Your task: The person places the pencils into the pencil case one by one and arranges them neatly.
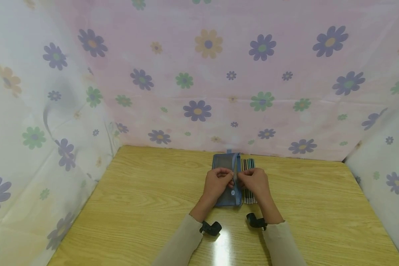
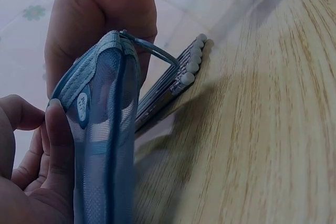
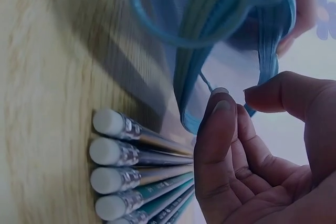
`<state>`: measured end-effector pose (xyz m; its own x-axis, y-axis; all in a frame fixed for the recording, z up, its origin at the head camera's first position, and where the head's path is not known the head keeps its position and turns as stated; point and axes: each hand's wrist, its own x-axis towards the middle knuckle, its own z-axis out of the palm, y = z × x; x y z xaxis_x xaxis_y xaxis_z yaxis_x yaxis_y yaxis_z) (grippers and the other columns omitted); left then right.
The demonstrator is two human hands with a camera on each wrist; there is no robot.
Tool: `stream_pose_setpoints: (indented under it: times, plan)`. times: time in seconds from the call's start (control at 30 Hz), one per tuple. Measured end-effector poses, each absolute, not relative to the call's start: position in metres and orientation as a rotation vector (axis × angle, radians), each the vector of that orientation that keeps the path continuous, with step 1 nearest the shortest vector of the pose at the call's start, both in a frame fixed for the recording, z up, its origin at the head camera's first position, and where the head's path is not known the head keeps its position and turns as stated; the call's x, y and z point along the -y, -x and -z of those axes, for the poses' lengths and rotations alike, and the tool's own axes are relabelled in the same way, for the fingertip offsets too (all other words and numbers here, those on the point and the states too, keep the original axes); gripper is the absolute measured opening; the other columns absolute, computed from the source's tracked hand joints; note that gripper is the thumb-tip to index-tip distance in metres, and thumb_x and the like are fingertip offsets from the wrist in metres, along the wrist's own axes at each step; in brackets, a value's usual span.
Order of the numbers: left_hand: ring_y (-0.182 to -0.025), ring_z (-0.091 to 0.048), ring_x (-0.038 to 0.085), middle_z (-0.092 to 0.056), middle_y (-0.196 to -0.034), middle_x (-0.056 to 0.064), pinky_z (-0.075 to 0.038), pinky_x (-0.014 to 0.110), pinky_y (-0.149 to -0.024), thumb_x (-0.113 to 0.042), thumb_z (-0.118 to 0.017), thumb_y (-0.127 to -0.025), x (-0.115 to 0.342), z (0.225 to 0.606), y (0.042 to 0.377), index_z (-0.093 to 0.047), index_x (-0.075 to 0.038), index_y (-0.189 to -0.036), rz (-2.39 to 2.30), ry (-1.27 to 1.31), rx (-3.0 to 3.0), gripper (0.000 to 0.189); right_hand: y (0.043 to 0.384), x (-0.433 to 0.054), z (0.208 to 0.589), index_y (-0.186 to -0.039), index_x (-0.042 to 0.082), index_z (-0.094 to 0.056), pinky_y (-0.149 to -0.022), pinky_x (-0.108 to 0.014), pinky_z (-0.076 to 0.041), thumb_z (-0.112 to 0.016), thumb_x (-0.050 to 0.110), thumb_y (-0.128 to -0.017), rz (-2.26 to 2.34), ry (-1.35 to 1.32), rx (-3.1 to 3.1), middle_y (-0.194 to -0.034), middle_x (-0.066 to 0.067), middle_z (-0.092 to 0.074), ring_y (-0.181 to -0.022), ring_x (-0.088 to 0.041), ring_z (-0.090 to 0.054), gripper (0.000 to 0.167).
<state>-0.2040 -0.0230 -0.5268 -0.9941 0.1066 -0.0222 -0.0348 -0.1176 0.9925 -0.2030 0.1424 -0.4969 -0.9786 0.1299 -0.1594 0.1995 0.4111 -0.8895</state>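
A blue mesh zip pouch (image 1: 224, 197) lies lengthwise in front of me, its zipped edge raised and parted in the right wrist view. My left hand (image 1: 217, 183) pinches that edge between thumb and fingers, near a small pale oval label (image 2: 83, 107). My right hand (image 1: 255, 181) is at the pouch's right side. Its curled fingertips and thumb pinch the blue zip edge (image 3: 266, 51) beside the opening. A blue cord loop (image 2: 152, 48) sticks out from the pouch's end. Several pencils (image 1: 249, 197) with white erasers (image 3: 107, 150) lie in a row just right of the pouch, partly under my right hand.
The wood-grain table (image 1: 146, 207) spreads to both sides. A flowered cloth (image 1: 199, 92) stands behind it and at its sides. Black wrist-worn camera mounts (image 1: 212, 228) stick out inward from both wrists, near the beige sleeves (image 1: 183, 240). A blue tab (image 1: 229, 151) shows at the pouch's far end.
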Motion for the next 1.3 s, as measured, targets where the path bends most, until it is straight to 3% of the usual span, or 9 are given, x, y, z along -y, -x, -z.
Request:
stream_pose_setpoints:
  times: [0.37, 0.6, 0.93, 1.3]
  plan:
    - [-0.064, -0.07, 0.014, -0.074, -0.084, 0.017, -0.066, 0.035, -0.065, -0.008, -0.074, -0.1, 0.023, 0.528, 0.205, -0.075, 0.004, -0.106, -2.257, -0.063, -2.05, 0.014, 0.204, -0.157, 0.497, -0.105, -0.004, -0.074, -0.064, -0.039, -0.066, -0.07, 0.013, -0.097, 1.644, -0.166, -2.671, -0.09, -0.017, -0.075, -0.072, -0.031, -0.075, 0.02]
    - [-0.064, -0.07, 0.014, -0.074, -0.083, 0.015, -0.064, 0.029, -0.062, -0.007, -0.074, -0.099, 0.022, 0.528, 0.205, -0.075, 0.005, -0.105, -2.262, -0.053, -2.049, 0.014, 0.207, -0.173, 0.501, -0.102, 0.001, -0.076, -0.061, -0.03, -0.059, -0.071, 0.014, -0.096, 1.475, -0.072, -2.876, -0.088, -0.012, -0.076, -0.072, -0.021, -0.071, 0.016]
    - [-0.064, -0.07, 0.014, -0.073, -0.083, 0.013, -0.065, 0.032, -0.064, -0.008, -0.075, -0.1, 0.022, 0.53, 0.205, -0.075, 0.005, -0.106, -2.254, -0.062, -2.06, 0.015, 0.207, -0.184, 0.5, -0.102, -0.001, -0.076, -0.072, -0.047, -0.062, -0.069, 0.013, -0.095, 1.344, -0.059, -2.98, -0.092, -0.017, -0.075, -0.084, -0.032, -0.071, 0.016]
    - [-0.064, -0.07, 0.014, -0.073, -0.081, 0.013, -0.065, 0.032, -0.063, -0.007, -0.074, -0.1, 0.022, 0.53, 0.205, -0.074, 0.006, -0.107, -2.263, -0.069, -2.051, 0.015, 0.205, -0.188, 0.503, -0.103, -0.002, -0.074, -0.076, -0.05, -0.061, -0.069, 0.012, -0.095, 1.252, -0.13, -2.986, -0.097, -0.019, -0.075, -0.088, -0.034, -0.071, 0.017]
